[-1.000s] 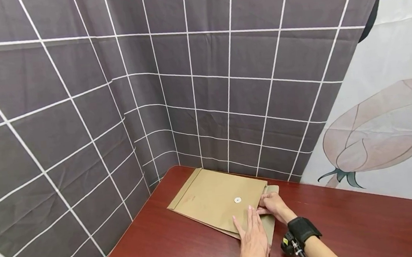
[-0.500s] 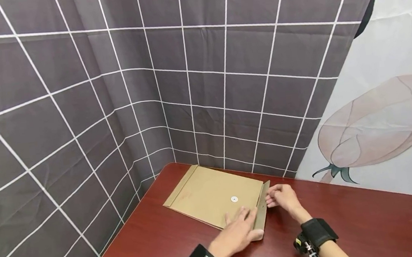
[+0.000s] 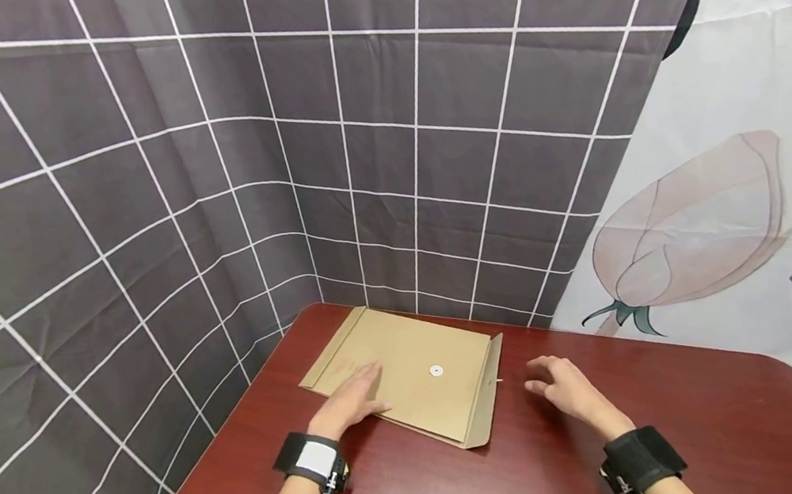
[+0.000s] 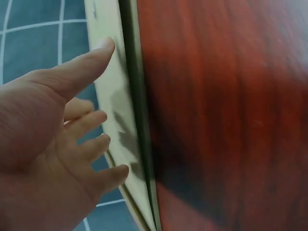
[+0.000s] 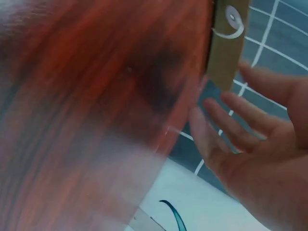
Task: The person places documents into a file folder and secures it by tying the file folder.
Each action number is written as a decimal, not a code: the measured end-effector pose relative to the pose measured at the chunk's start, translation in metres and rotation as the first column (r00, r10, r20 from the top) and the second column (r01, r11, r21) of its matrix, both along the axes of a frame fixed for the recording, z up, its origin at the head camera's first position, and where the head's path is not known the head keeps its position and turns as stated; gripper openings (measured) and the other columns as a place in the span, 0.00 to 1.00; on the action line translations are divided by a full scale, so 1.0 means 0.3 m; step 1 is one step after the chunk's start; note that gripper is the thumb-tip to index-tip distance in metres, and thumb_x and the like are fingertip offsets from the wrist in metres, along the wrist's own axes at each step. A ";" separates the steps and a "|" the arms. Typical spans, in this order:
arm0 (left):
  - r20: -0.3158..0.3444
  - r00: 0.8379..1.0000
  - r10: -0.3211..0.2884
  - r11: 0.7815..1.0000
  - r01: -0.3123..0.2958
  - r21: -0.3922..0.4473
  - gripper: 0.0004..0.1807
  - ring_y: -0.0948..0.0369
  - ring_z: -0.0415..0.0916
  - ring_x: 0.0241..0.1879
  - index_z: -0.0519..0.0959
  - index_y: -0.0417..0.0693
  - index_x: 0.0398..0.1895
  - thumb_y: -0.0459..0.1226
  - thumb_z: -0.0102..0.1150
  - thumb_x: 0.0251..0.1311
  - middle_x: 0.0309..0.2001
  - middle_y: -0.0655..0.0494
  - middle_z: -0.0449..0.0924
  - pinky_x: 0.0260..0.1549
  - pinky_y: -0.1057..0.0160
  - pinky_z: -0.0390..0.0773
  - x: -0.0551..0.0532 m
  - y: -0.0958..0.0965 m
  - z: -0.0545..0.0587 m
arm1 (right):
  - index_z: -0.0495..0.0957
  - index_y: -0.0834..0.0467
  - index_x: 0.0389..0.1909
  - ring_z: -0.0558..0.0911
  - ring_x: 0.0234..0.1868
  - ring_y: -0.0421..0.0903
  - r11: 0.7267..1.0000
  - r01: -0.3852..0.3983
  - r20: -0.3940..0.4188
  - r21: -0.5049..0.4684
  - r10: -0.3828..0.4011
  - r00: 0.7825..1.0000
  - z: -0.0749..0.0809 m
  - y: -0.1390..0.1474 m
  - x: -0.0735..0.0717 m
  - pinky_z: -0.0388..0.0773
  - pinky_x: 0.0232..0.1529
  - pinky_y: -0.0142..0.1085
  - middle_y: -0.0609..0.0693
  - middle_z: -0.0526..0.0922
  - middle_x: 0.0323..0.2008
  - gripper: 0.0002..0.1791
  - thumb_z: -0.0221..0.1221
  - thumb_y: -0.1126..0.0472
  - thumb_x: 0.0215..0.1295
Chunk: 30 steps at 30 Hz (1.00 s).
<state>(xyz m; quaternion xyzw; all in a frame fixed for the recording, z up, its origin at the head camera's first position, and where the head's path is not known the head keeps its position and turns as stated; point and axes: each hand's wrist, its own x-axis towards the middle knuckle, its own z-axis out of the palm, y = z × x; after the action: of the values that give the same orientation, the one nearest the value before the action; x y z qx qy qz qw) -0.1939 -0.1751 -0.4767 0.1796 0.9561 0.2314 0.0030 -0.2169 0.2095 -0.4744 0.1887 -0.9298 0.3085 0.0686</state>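
A brown kraft paper envelope (image 3: 407, 361) lies flat on the table, a white round button on its face. Its flap (image 3: 485, 397) stands slightly raised along the right side, with a short white string at its edge. My left hand (image 3: 349, 398) is over the envelope's near left edge, fingers spread and relaxed; whether they touch the paper I cannot tell. To the right of the flap, my right hand (image 3: 563, 386) hovers apart from it with loosely bent fingers, holding nothing. In the right wrist view, the flap's button (image 5: 234, 17) carries the curling string.
The dark red wooden table (image 3: 433, 486) fills the lower part of the head view. A grey curtain with white grid lines (image 3: 388, 160) hangs behind and to the left. At the right is a white cloth with a flower print (image 3: 688, 227).
Both hands have come off the flap. The left moved left to the envelope's near left edge, the right drew away rightward. The flap, earlier tucked under the right hand, now sticks out.
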 end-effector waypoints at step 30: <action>0.057 0.998 0.018 0.973 -0.004 -0.229 0.33 0.46 0.58 0.69 0.69 0.50 0.68 0.52 0.58 0.62 0.69 0.46 0.64 0.63 0.41 0.60 0.111 0.165 -0.019 | 0.80 0.62 0.48 0.76 0.46 0.52 0.997 0.012 0.010 0.074 -0.013 1.000 -0.060 -0.062 0.045 0.75 0.50 0.50 0.54 0.81 0.42 0.28 0.69 0.47 0.53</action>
<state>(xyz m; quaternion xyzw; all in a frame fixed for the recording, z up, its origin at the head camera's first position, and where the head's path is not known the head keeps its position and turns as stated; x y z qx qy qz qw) -0.1607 -0.1255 -0.4825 0.1659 0.9769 0.1248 0.0503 -0.2033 0.1910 -0.4925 0.1837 -0.9421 0.2743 0.0587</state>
